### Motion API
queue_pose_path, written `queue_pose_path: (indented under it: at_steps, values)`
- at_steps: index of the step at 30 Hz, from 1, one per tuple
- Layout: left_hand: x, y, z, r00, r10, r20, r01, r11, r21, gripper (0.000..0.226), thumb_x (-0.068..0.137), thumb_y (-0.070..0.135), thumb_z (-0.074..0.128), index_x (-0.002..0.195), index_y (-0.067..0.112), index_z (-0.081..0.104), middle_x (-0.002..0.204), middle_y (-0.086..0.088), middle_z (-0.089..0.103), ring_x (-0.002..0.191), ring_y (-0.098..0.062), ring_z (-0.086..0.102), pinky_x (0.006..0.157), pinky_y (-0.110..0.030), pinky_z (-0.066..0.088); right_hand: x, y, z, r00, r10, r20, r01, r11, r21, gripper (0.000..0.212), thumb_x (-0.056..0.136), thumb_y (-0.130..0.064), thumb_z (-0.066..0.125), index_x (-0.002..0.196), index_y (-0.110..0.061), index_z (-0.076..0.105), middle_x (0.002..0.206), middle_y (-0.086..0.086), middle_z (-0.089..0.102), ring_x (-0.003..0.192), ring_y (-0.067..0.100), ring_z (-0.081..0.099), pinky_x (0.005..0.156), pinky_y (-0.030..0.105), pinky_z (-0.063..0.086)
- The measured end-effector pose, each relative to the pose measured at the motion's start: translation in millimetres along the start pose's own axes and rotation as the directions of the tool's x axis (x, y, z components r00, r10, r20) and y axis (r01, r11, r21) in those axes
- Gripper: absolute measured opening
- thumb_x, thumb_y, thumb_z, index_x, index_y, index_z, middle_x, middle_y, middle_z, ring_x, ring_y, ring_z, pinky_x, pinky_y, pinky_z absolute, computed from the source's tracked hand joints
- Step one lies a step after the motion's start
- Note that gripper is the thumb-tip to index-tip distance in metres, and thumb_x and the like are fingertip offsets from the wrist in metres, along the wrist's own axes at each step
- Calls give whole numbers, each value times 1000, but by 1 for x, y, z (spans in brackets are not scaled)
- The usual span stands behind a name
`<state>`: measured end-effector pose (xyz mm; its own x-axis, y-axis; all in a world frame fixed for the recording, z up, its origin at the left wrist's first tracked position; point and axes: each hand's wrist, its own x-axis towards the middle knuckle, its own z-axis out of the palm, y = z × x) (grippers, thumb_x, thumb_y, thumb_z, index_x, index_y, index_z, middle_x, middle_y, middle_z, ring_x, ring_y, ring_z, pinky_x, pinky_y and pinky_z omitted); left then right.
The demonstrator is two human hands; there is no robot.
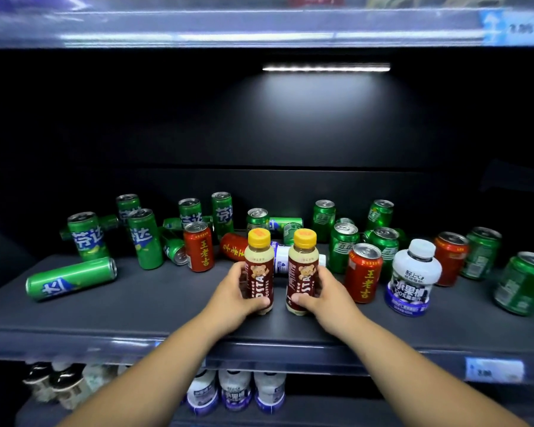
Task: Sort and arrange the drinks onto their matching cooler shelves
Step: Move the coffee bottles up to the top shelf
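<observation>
My left hand grips a brown coffee bottle with a yellow cap, upright on the dark cooler shelf. My right hand grips a second, matching coffee bottle right beside it. Both bottles stand near the shelf's front middle. Behind them lies a white bottle on its side, partly hidden. Tall green soda cans stand and lie at the left, one toppled green can nearest the front. Red tea cans and short green cans crowd the right.
A white yoghurt bottle with a blue base stands right of my right hand. The shelf below holds several white bottles and dark-capped cups. A price tag sits on the shelf's front rail. An upper shelf edge runs overhead.
</observation>
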<state>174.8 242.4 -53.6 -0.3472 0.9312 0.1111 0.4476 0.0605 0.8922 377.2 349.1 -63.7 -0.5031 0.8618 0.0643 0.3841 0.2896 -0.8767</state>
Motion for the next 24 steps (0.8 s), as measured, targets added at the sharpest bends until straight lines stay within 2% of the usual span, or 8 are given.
queue_pose_path:
  at_steps: [6, 9, 11, 14, 16, 18, 21, 24]
  values:
    - [-2, 6, 5, 999, -24, -48, 24, 1000, 4, 62, 74, 8, 84, 121, 29, 51, 110, 15, 66, 100, 4, 61, 98, -29, 49, -5, -11, -1, 998, -10, -67, 13, 999, 50, 48, 79, -25, 84, 119, -30, 59, 116, -10, 71, 106, 7, 67, 100, 40, 53]
    - [-13, 26, 7, 998, 22, -59, -23, 1000, -16, 58, 75, 9, 84, 115, 35, 52, 103, 18, 67, 89, 11, 64, 79, -11, 51, -16, -25, -14, 992, -66, -107, 77, 992, 104, 42, 79, -22, 84, 111, -32, 59, 109, -12, 72, 100, 0, 68, 93, 31, 55]
    - [-21, 46, 11, 994, 72, -82, -76, 996, -40, 56, 75, 6, 84, 108, 39, 53, 99, 18, 68, 85, 10, 65, 69, -6, 48, -30, -38, -30, 986, -114, -124, 126, 987, 98, 42, 79, -19, 85, 109, -32, 59, 105, -16, 72, 95, -7, 67, 86, 21, 52]
    - [-35, 83, 20, 983, 154, -97, -159, 986, -46, 52, 75, 9, 84, 110, 36, 57, 100, 13, 71, 84, 3, 68, 67, -13, 52, -54, -56, -63, 972, -183, -147, 195, 978, 71, 43, 76, -23, 86, 109, -36, 61, 105, -16, 73, 96, -3, 69, 87, 24, 54]
    - [-45, 112, 32, 974, 198, -107, -205, 977, -56, 53, 72, 16, 87, 116, 31, 60, 100, 10, 73, 85, 2, 69, 74, -20, 57, -75, -64, -91, 964, -211, -165, 222, 974, 50, 42, 76, -24, 87, 106, -38, 61, 99, -20, 73, 91, -8, 68, 81, 16, 52]
    - [-54, 143, 46, 963, 239, -121, -249, 965, -78, 56, 65, 28, 89, 114, 32, 63, 98, 8, 76, 87, -5, 71, 82, -35, 60, -99, -68, -124, 953, -232, -194, 244, 969, 42, 41, 76, -22, 87, 106, -35, 62, 96, -20, 72, 87, -12, 66, 74, 7, 49]
    - [-71, 195, 77, 947, 301, -116, -311, 947, -83, 56, 56, 41, 89, 107, 35, 65, 97, 10, 76, 90, -9, 72, 85, -44, 59, -140, -72, -186, 939, -244, -243, 256, 967, 16, 37, 75, -21, 87, 100, -34, 63, 93, -16, 73, 84, -9, 68, 74, 14, 51]
    - [-90, 250, 116, 927, 352, -128, -367, 923, -117, 60, 50, 48, 86, 104, 31, 66, 95, 9, 76, 89, -10, 72, 85, -44, 58, -180, -73, -252, 916, -252, -313, 264, 964, -3, 35, 74, -21, 88, 98, -31, 66, 92, -11, 76, 84, -2, 71, 74, 19, 55]
